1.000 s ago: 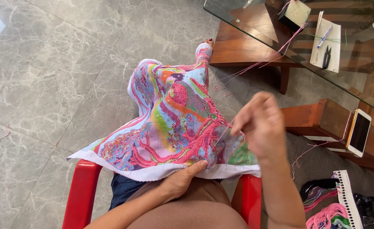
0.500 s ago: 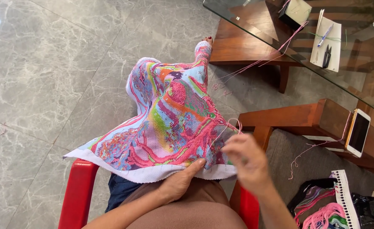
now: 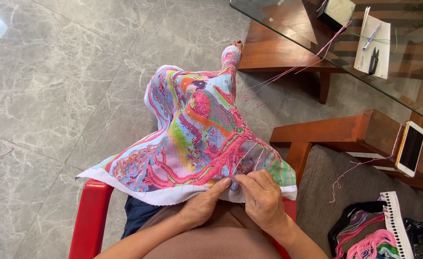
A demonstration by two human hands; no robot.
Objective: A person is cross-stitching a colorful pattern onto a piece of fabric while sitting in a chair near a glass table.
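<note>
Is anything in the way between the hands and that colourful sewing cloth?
No, nothing visible is in the way. The left hand and the right hand both rest right on the near edge of the embroidered cloth, fingertips together where the pink thread meets the fabric.

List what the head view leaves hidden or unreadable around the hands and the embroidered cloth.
- Needle: too small to make out at the right hand fingertips.
- Left hand: its fingers tuck under the cloth's white edge.
- Embroidered cloth: its far side drapes out of sight over the leg.
- Thread bundle: cut off by the bottom edge.
</note>
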